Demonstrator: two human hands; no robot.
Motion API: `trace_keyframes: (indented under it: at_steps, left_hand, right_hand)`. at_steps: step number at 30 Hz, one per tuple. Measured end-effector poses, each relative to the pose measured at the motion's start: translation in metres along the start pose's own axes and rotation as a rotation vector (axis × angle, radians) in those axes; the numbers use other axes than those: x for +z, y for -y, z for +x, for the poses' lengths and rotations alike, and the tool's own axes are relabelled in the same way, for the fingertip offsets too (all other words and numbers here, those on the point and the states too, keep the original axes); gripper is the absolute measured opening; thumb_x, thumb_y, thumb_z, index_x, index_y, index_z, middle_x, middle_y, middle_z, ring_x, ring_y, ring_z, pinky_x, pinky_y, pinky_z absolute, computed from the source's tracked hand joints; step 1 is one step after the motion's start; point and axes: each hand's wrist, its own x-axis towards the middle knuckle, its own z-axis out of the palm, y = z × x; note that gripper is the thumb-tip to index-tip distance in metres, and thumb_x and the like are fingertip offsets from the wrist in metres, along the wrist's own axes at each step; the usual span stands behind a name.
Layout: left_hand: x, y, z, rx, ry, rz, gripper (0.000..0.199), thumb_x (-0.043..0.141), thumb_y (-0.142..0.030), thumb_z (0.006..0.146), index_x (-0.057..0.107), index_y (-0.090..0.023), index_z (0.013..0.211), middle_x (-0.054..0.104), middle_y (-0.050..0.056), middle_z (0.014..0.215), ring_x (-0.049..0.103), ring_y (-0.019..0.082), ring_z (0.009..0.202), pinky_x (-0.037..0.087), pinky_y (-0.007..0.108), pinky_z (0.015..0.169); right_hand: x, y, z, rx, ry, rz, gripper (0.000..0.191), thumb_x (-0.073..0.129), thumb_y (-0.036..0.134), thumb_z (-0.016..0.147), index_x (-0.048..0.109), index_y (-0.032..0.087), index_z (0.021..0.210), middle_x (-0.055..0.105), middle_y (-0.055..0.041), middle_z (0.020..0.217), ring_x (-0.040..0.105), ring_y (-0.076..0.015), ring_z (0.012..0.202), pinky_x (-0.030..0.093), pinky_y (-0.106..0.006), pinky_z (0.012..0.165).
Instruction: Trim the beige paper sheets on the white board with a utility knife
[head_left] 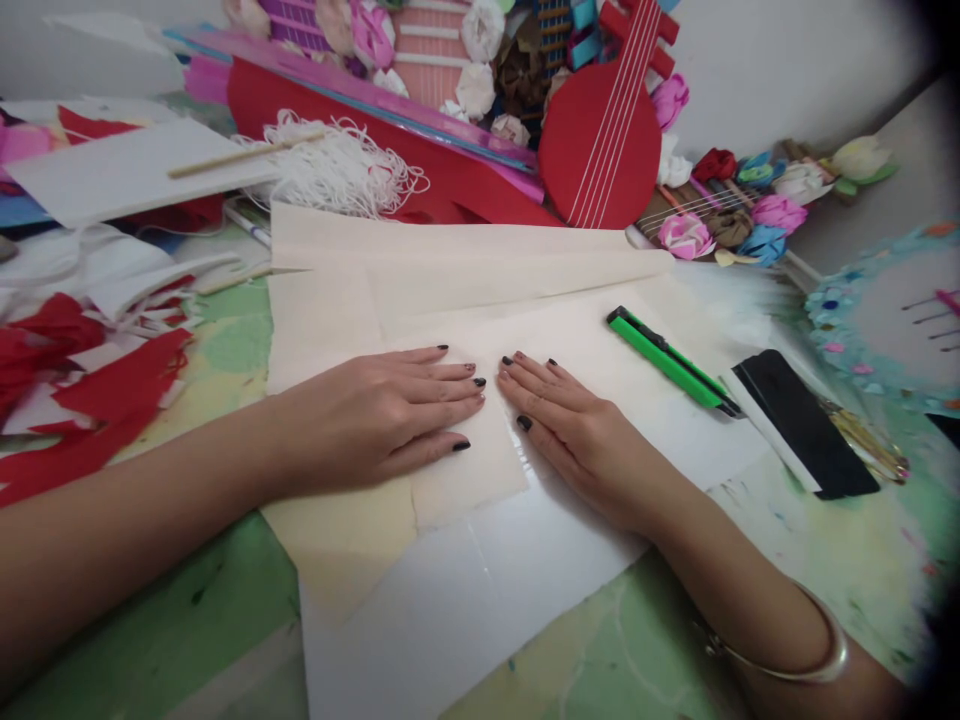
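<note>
My left hand (pixel 397 410) lies flat, fingers stretched to the right, on a cream paper sheet (pixel 322 310). Facing it, my right hand (pixel 570 430) presses flat with its fingertips close to those of my left. A smaller cream piece (pixel 465 490) sits partly beneath both hands. Under these layers is a glossy white board (pixel 390 650), its lower part showing. Just beyond my right hand, a green utility knife (pixel 667 360) rests on the paper. What is under the palms is hidden.
Red and white scraps (pixel 97 400) cover the left side. White string (pixel 337 165) is heaped behind the paper, near a wooden stick (pixel 240 155). A red paper instrument (pixel 600 140) leans at the back. A black rectangular piece (pixel 802 420) lies right, near a round blue-edged craft (pixel 892 310).
</note>
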Motion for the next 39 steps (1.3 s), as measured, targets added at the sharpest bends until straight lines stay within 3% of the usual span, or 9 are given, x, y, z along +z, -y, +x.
trace_keyframes:
  at_steps: [6,10,14,24,31,39]
  left_hand:
    - [0.0,-0.001,-0.002,0.002,-0.084,0.041,0.036,0.047,-0.026,0.1,0.059,-0.01,0.129,0.064,0.01,0.13,0.054,0.022,0.129,0.032,0.038,0.119]
    - [0.001,-0.001,-0.003,-0.019,-0.111,0.055,0.039,0.047,-0.031,0.1,0.057,-0.008,0.131,0.065,0.012,0.129,0.056,0.023,0.127,0.035,0.038,0.116]
    - [0.002,0.0,-0.003,-0.03,-0.073,0.058,0.043,0.045,-0.037,0.101,0.059,-0.007,0.129,0.066,0.014,0.127,0.056,0.024,0.126,0.034,0.037,0.116]
    - [0.001,0.003,0.0,-0.056,-0.048,-0.009,0.034,0.046,-0.032,0.101,0.065,-0.014,0.122,0.068,0.005,0.124,0.058,0.018,0.125,0.027,0.033,0.12]
    - [0.0,0.003,0.0,-0.061,-0.03,-0.004,0.035,0.045,-0.034,0.101,0.063,-0.015,0.124,0.067,0.006,0.126,0.056,0.02,0.127,0.025,0.037,0.121]
    - [0.001,0.002,-0.002,-0.09,-0.104,0.055,0.038,0.044,-0.033,0.101,0.058,-0.012,0.131,0.064,0.01,0.131,0.055,0.021,0.128,0.029,0.038,0.119]
  right_hand:
    - [0.001,-0.001,0.002,-0.002,-0.099,-0.034,0.049,0.031,0.021,0.099,0.046,0.004,0.142,0.045,-0.0135,0.15,0.034,-0.0218,0.144,0.03,-0.045,0.12]
    - [0.001,0.001,0.005,0.019,-0.062,-0.057,0.051,0.031,0.023,0.099,0.042,0.003,0.145,0.041,-0.0139,0.152,0.032,-0.0227,0.145,0.028,-0.044,0.121]
    - [0.004,0.001,0.007,0.033,-0.002,-0.078,0.051,0.032,0.025,0.1,0.041,0.005,0.146,0.038,-0.0128,0.154,0.03,-0.0231,0.146,0.027,-0.047,0.12]
    - [0.002,-0.005,0.008,0.05,0.027,-0.023,0.049,0.031,0.023,0.1,0.043,0.009,0.146,0.039,-0.011,0.153,0.031,-0.0221,0.146,0.027,-0.048,0.12]
    - [0.001,-0.004,0.008,0.05,0.032,-0.037,0.049,0.034,0.021,0.098,0.043,0.011,0.146,0.04,-0.0121,0.153,0.031,-0.023,0.146,0.027,-0.049,0.12]
    - [0.002,-0.001,0.01,0.034,-0.077,-0.069,0.051,0.028,0.021,0.099,0.041,0.003,0.145,0.041,-0.0138,0.153,0.03,-0.0212,0.146,0.023,-0.044,0.122]
